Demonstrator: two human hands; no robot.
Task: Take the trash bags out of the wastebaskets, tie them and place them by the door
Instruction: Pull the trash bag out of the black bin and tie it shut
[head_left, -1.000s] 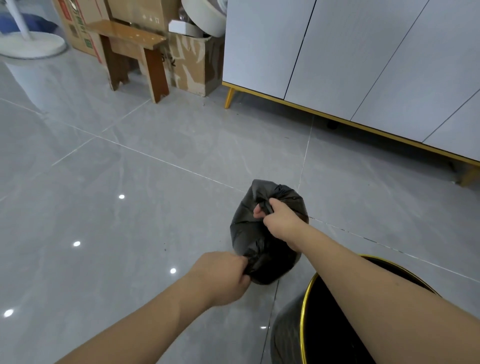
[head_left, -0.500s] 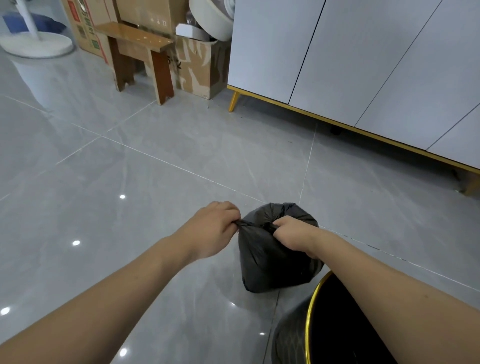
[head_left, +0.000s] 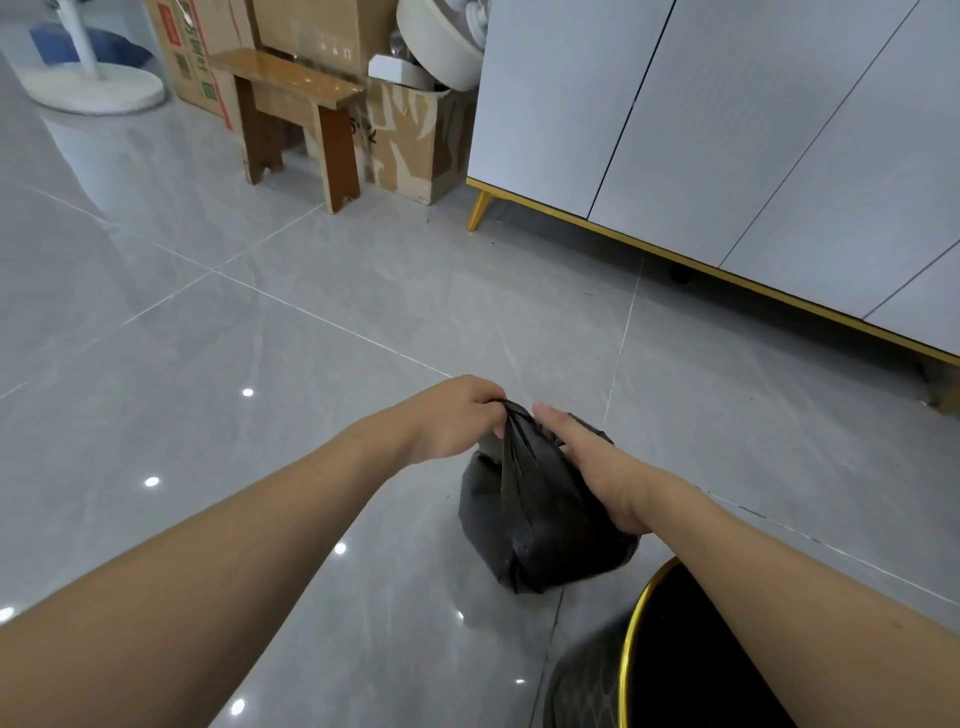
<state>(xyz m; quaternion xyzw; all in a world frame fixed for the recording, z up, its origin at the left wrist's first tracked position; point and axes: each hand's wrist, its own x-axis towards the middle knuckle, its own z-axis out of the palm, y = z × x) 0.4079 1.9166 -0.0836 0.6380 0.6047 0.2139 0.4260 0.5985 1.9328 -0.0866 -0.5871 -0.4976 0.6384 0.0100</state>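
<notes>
Because the trash bag (head_left: 540, 514) sits on the floor (head_left: 311, 415) just left of and beyond the wastebasket (head_left: 631, 639), I judge I'm tying it here. My left hand (head_left: 457, 421) pinches the gathered neck tight and pulls it leftward; my right hand (head_left: 587, 467) lies across the bag's top, fingers straight, steadying it.

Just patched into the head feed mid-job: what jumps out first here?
A black trash bag sits on the grey floor at centre, its neck pinched by the left hand while the right hand rests flat on top. A black wastebasket with a gold rim stands at lower right.
</notes>
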